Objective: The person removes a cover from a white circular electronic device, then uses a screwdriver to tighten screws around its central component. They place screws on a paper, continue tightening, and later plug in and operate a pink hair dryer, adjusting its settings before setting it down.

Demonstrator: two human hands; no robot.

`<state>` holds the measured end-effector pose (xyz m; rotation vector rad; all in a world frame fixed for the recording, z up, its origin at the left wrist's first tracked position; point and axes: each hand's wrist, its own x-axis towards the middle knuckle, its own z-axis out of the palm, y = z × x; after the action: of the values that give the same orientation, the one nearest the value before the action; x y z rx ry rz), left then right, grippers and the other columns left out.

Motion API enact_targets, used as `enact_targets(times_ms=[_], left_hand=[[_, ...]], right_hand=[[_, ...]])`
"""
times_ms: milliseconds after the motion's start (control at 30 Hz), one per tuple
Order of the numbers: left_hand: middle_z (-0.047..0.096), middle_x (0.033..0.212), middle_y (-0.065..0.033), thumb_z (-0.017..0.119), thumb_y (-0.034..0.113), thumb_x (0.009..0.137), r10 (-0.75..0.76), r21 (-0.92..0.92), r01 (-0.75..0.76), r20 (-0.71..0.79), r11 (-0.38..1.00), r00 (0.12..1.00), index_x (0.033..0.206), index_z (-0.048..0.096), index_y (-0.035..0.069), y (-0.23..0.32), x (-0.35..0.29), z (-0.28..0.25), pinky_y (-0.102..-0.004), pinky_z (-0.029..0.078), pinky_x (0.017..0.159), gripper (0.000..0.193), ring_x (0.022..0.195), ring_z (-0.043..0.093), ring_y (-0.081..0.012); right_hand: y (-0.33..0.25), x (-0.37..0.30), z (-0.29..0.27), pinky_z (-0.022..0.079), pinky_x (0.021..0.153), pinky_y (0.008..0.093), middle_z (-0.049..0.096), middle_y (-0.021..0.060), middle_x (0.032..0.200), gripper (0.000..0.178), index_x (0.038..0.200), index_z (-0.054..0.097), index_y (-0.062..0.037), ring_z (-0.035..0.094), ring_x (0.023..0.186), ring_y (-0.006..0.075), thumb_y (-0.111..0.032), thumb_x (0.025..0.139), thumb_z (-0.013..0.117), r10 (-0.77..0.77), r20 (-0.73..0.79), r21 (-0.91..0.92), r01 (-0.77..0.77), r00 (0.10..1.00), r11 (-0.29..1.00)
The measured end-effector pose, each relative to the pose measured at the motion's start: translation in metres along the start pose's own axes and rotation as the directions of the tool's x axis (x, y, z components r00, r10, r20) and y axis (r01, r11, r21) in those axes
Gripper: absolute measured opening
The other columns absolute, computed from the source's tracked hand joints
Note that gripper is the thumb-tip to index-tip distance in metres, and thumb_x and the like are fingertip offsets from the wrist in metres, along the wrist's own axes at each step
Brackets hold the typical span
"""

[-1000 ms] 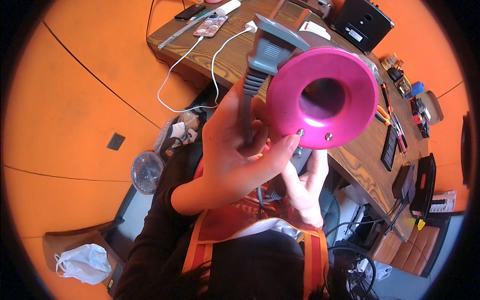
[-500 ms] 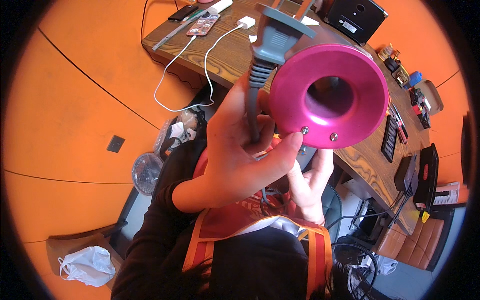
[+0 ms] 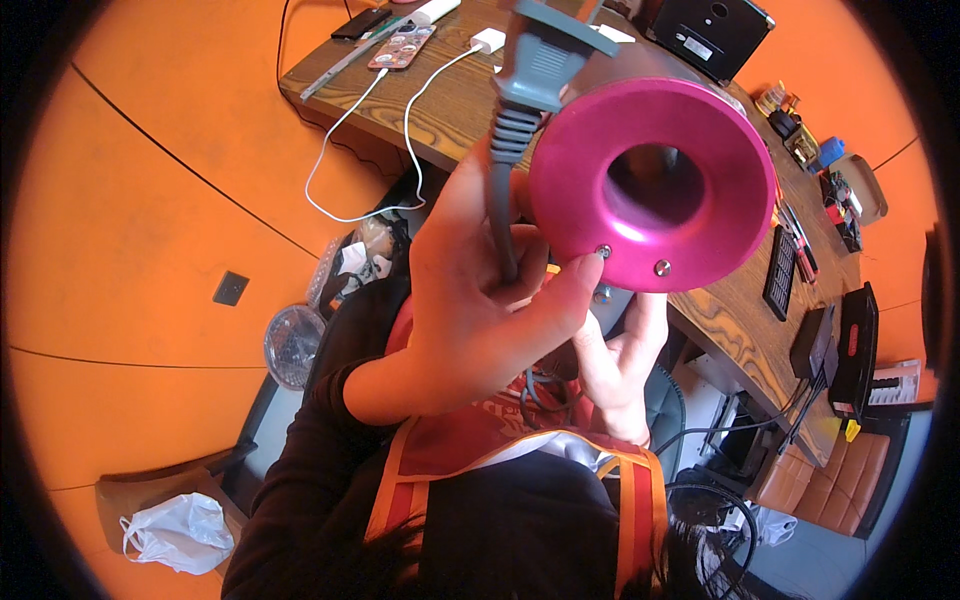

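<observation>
Close in front of me is a hair dryer (image 3: pixel 730 180) with a flared, glossy pink end round a dark central opening. Two small metal screws sit low on its pink rim, and its grey body shows behind. My left hand (image 3: pixel 470 290) supports it from the left, thumb tip pressed beside the left screw. The same hand also keeps the grey cord (image 3: pixel 500 225) between its fingers, so the grey two-prong plug (image 3: pixel 540 65) stands up in front of the body. Below the rim, my right hand (image 3: pixel 620 365) grips the underside, its fingers partly hidden.
Beyond is a wooden desk (image 3: pixel 455 115) with a phone (image 3: pixel 402 47) on a white charging cable, a black case (image 3: pixel 710 35), a black keyboard (image 3: pixel 780 272) and small tools. A brown chair (image 3: pixel 825 485) stands right; a white plastic bag (image 3: pixel 180 532) lies lower left.
The hair dryer and plug have shifted slightly up and left in view, and the pink end is tilted a little differently. Both hands keep the same hold.
</observation>
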<state>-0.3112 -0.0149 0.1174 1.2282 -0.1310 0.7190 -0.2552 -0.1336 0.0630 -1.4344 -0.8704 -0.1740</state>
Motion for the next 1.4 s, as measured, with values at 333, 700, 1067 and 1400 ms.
enact_targets(times_ms=[333,700,1067,1400], left_hand=[[0.055,0.096,-0.0043,0.059,-0.006,0.078,-0.043,-0.049,0.042,-0.028,0.998,0.999,0.134,0.029,0.000,-0.002,0.003,-0.001,-0.0127,0.039,0.059,0.064,0.075,0.055,-0.0027],[0.057,0.094,-0.0022,0.062,-0.001,0.076,0.054,0.105,-0.051,-0.027,0.993,0.998,0.136,0.029,-0.001,-0.010,-0.001,-0.004,-0.0120,0.037,0.055,0.068,0.070,0.053,-0.0007],[0.058,0.098,-0.0032,0.061,-0.003,0.078,0.050,0.055,-0.048,-0.039,0.997,0.998,0.136,0.027,0.000,-0.011,-0.001,-0.003,-0.0128,0.042,0.062,0.068,0.078,0.057,-0.0034],[0.053,0.086,-0.0011,0.053,0.015,0.091,-0.040,-0.016,0.040,-0.036,0.999,0.999,0.128,0.036,0.000,-0.032,0.007,-0.013,-0.0147,0.030,0.050,0.043,0.062,0.044,0.0004]], right_hand=[[0.005,0.003,0.006,0.046,0.081,0.0315,0.061,0.0137,0.099,0.046,0.116,0.048,0.0023,0.061,0.089,0.0222,-0.008,0.075,0.067,0.051,-0.009,0.106,-0.050,0.999,0.993],[0.010,-0.004,0.008,0.044,0.083,0.0320,0.060,0.0134,0.102,0.047,0.116,0.048,0.0021,0.060,0.092,0.0218,-0.006,0.074,0.068,0.132,-0.004,0.208,-0.128,0.991,0.970],[0.012,-0.004,0.011,0.043,0.085,0.0323,0.058,0.0144,0.106,0.049,0.118,0.046,0.0026,0.058,0.096,0.0217,-0.005,0.074,0.067,0.113,-0.003,0.167,-0.111,0.994,0.980],[0.012,0.005,0.010,0.041,0.090,0.0326,0.055,0.0141,0.110,0.059,0.129,0.037,0.0013,0.054,0.101,0.0210,-0.006,0.077,0.064,0.302,-0.034,0.089,-0.298,0.953,0.950]])
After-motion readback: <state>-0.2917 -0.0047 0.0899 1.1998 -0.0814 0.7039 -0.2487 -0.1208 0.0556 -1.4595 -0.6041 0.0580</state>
